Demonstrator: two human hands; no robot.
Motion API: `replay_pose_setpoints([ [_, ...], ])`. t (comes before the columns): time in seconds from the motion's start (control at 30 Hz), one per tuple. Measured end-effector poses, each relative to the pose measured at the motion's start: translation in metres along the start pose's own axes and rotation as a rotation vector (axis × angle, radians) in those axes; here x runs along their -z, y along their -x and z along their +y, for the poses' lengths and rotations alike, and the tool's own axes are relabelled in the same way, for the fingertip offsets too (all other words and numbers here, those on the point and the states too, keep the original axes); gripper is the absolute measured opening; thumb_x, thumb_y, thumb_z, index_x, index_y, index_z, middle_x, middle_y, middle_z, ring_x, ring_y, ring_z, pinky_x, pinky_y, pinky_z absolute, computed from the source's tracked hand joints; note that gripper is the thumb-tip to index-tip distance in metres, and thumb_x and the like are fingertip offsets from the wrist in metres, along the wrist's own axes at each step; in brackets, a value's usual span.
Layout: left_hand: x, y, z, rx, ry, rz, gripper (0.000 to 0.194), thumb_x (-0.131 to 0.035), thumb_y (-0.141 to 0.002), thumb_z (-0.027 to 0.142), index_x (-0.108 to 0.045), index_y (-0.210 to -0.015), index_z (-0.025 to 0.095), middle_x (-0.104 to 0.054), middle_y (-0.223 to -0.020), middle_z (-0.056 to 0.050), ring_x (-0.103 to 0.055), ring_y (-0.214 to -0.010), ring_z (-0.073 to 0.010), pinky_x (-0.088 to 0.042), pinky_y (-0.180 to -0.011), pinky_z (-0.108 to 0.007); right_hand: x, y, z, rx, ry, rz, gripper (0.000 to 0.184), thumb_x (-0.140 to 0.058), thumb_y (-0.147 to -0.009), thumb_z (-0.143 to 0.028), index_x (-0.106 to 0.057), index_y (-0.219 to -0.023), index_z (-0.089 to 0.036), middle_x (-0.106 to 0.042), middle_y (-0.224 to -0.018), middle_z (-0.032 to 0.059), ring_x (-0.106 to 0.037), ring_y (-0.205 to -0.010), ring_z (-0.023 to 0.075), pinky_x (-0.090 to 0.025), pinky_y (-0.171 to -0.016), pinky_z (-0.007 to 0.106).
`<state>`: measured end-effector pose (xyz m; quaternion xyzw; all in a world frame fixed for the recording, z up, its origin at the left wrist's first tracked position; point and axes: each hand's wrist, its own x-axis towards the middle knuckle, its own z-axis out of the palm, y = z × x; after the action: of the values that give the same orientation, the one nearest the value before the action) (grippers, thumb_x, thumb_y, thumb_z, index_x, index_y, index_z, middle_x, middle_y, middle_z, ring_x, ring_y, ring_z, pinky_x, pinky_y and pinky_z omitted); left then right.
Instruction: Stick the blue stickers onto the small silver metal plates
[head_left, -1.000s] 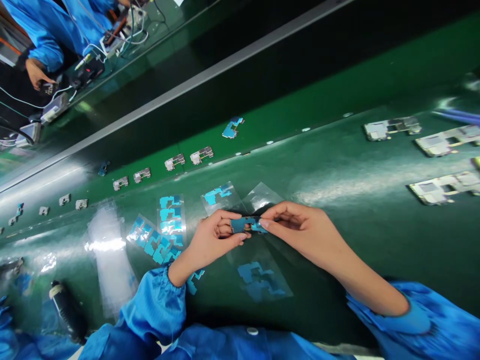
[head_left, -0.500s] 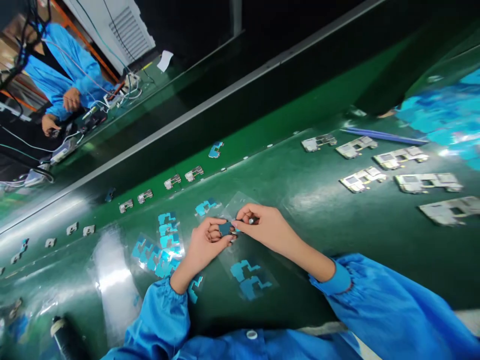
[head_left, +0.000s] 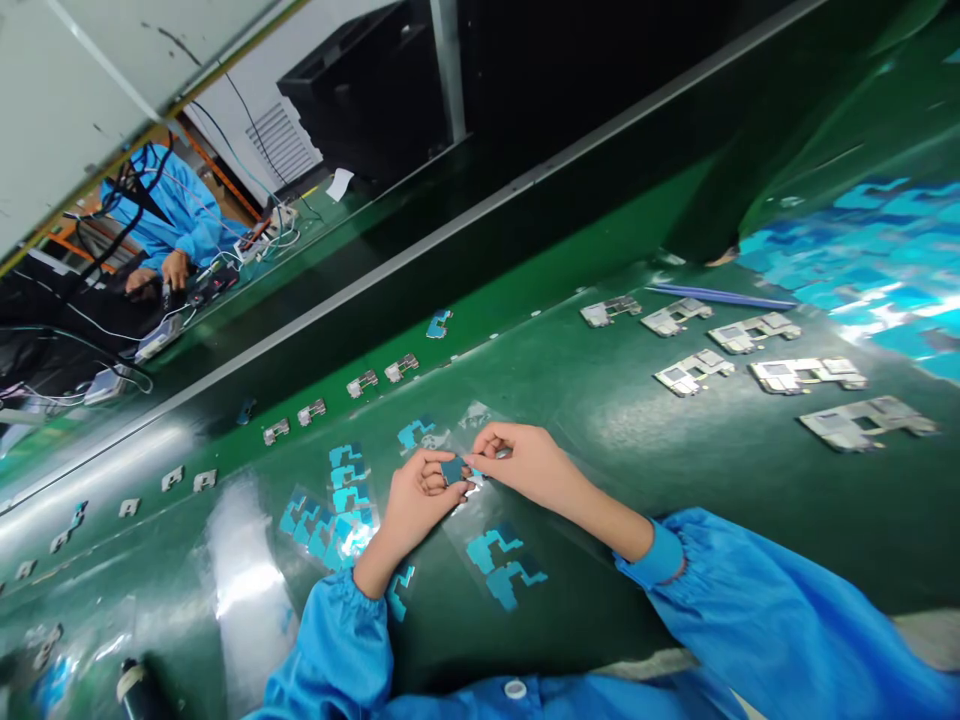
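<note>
Both the left hand (head_left: 420,495) and the right hand (head_left: 529,470) pinch one small blue sticker (head_left: 453,471) between their fingertips, just above a clear film sheet (head_left: 457,530) on the green worktop (head_left: 712,520). More blue stickers (head_left: 349,510) lie beside them; metal shields (head_left: 754,333) lie well apart.

Shiny metal plates (head_left: 806,375) lie in rows on the green worktop (head_left: 735,490) by a blue stick (head_left: 720,296). Past it is a person in a blue coat (head_left: 176,205).

Fig.: Assembly-room background. Green workbench (head_left: 675,540) edged by a grey metal rail (head_left: 525,183); beyond it, a black cabinet (head_left: 360,100), a white louvred wall vent (head_left: 283,143) and orange shelving (head_left: 217,175).
</note>
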<state>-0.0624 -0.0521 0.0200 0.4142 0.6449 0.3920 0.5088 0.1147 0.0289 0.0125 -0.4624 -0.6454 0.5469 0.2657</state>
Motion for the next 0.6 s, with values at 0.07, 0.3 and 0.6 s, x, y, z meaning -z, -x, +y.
replay_pose_setpoints([
  [0.07,0.0000,0.0000,0.0001,0.009,-0.004,0.005,0.052,-0.087,-0.066,0.038,-0.061,-0.105,0.016,-0.060,-0.066,0.004,-0.066,-0.061,-0.0118,-0.056,-0.060,-0.023,-0.0008,-0.0004,0.0009,0.007,0.013,0.001,0.014,-0.067,-0.073,-0.035,-0.065,-0.069,-0.021,-0.061,-0.063,-0.0028,-0.056,-0.062,0.0141,-0.042,-0.061,0.026],
  [0.3,-0.0003,0.0000,0.0018,0.018,0.021,-0.012,0.055,-0.088,-0.065,0.036,-0.061,-0.108,0.016,-0.065,-0.072,0.001,-0.067,-0.064,-0.0124,-0.057,-0.062,-0.023,-0.0040,-0.0011,0.0059,0.011,0.054,0.020,0.016,-0.068,-0.073,-0.036,-0.064,-0.070,-0.022,-0.060,-0.063,-0.0031,-0.056,-0.063,0.0150,-0.042,-0.062,0.027],
  [0.6,-0.0030,0.0008,0.0049,0.008,0.093,-0.027,0.052,-0.087,-0.067,0.038,-0.061,-0.106,0.015,-0.070,-0.077,-0.004,-0.071,-0.071,-0.0168,-0.060,-0.068,-0.027,-0.0044,0.0000,0.0009,0.015,0.069,0.026,0.018,-0.068,-0.072,-0.038,-0.065,-0.069,-0.022,-0.062,-0.062,-0.0022,-0.058,-0.062,0.0159,-0.043,-0.061,0.027],
])
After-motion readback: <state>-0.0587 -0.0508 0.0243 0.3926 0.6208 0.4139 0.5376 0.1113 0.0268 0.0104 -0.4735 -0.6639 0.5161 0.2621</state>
